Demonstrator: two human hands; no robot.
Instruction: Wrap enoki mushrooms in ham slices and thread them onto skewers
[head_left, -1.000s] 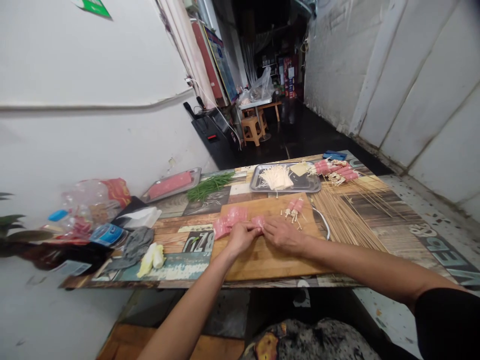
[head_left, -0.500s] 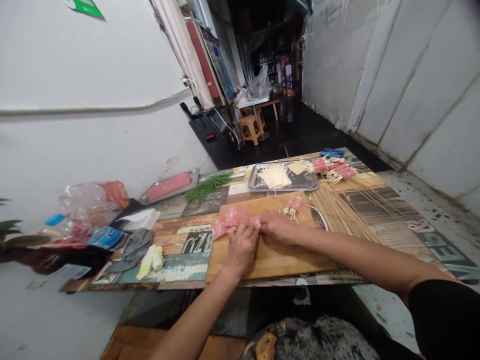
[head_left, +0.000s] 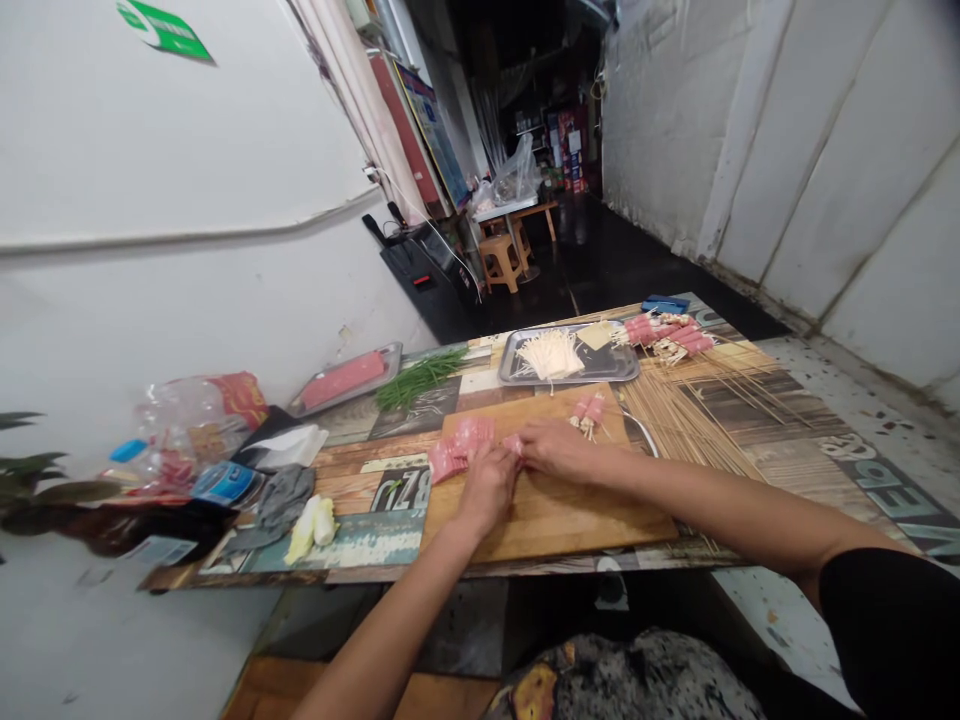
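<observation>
On the wooden cutting board (head_left: 570,520) my left hand (head_left: 489,484) and my right hand (head_left: 553,450) meet at a small meat roll (head_left: 514,445). Fingers of both hands are closed around its two ends, and they hide most of it. Thin pink meat slices (head_left: 459,446) lie flat on the board, just beyond my left hand. Past my right hand rest finished meat rolls (head_left: 589,410) with pale mushroom stems sticking out. Behind the board, a metal tray (head_left: 510,375) carries a bunch of enoki mushrooms (head_left: 551,356).
Skewered meat rolls (head_left: 679,340) sit at the far right, near many loose bamboo skewers (head_left: 694,425). Green chives (head_left: 421,380) and a tray of meat (head_left: 343,380) are at the back left. A grey cloth (head_left: 285,500) and cabbage leaves (head_left: 311,527) lie front left.
My hands have drawn slightly closer together around the meat roll, covering more of it. The view has shifted a little, with things on the left now further right.
</observation>
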